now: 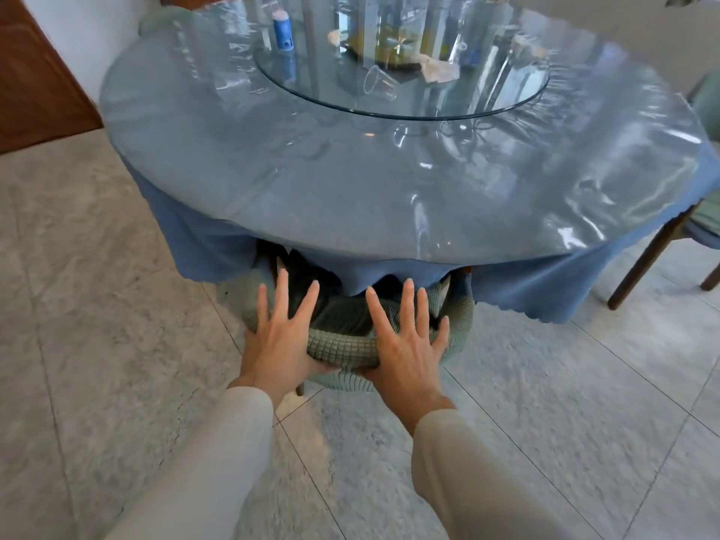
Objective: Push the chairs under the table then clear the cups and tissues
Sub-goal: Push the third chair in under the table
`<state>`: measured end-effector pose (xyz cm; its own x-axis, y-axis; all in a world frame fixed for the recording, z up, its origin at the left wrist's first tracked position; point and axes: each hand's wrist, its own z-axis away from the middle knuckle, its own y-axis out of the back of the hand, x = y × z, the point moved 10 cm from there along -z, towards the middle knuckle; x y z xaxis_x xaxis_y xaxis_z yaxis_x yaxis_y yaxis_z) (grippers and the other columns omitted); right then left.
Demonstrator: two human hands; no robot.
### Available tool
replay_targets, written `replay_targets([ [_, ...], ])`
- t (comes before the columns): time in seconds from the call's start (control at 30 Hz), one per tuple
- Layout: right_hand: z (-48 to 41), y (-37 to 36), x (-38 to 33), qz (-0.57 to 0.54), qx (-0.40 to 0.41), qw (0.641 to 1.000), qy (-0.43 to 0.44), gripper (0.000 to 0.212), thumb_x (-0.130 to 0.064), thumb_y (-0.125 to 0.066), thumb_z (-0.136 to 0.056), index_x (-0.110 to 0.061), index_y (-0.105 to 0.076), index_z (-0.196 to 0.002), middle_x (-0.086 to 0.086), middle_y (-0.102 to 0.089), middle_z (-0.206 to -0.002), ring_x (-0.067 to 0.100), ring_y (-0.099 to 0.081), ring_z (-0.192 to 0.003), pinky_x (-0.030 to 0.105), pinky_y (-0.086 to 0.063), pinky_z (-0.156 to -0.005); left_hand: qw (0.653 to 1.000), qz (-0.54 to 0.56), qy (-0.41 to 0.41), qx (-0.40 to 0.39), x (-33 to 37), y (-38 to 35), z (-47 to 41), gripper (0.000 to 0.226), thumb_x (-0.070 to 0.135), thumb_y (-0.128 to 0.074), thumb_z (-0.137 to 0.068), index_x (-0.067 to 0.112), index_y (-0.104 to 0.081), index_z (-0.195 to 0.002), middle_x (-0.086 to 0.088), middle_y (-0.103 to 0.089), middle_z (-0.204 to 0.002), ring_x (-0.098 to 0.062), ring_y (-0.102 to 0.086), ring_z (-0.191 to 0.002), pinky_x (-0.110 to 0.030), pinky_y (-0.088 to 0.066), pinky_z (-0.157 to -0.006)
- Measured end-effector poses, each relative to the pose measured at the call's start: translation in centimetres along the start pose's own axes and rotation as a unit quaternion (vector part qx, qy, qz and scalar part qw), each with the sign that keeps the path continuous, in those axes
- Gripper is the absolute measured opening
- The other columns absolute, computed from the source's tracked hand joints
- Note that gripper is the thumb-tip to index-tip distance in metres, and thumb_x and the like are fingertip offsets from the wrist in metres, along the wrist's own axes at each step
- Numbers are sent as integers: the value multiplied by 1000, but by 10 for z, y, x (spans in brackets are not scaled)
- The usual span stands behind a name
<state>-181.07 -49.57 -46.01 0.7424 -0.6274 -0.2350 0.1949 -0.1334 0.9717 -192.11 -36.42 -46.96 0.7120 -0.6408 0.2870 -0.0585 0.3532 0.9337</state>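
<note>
The left hand (280,337) and right hand (409,344) lie flat and apart on the top of a chair (343,346) back. Their fingers are straight and spread over its green ribbed cover, with the thumbs at the near edge. Pale sleeves reach down to both wrists. The chair stands at the near rim of the round tabletop (350,181), and its seat is tucked under the hanging blue cloth (545,282).

A shiny clear plastic sheet covers the tabletop. Farther in sits a glass turntable (401,109). A clear cup (380,83) lies on its side on the turntable, and whether it holds anything cannot be told. Just beyond it is a crumpled tissue (440,70), with another tissue (334,37) farther back to the left. A blue canister (282,31) stands upright near the turntable's left edge, and its label is too blurred to read.

A second chair (701,220) stands at the right, partly out from the tabletop. The floor (97,305) is grey marbled tile. A brown wooden door (35,79) is at the far left.
</note>
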Motion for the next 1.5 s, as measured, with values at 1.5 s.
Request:
replay_targets([
  [1.5,-76,92,116,27,48,996,-64,88,-87,-10,-85,-41,23,-152,17,21,-163,35,23,-149,63,7,-118,969,-189,-155,36,133,81,-99,117,89,-38,-79,21,13,-160,-5,21,-168,-32,20,-154,-62,0,-122],
])
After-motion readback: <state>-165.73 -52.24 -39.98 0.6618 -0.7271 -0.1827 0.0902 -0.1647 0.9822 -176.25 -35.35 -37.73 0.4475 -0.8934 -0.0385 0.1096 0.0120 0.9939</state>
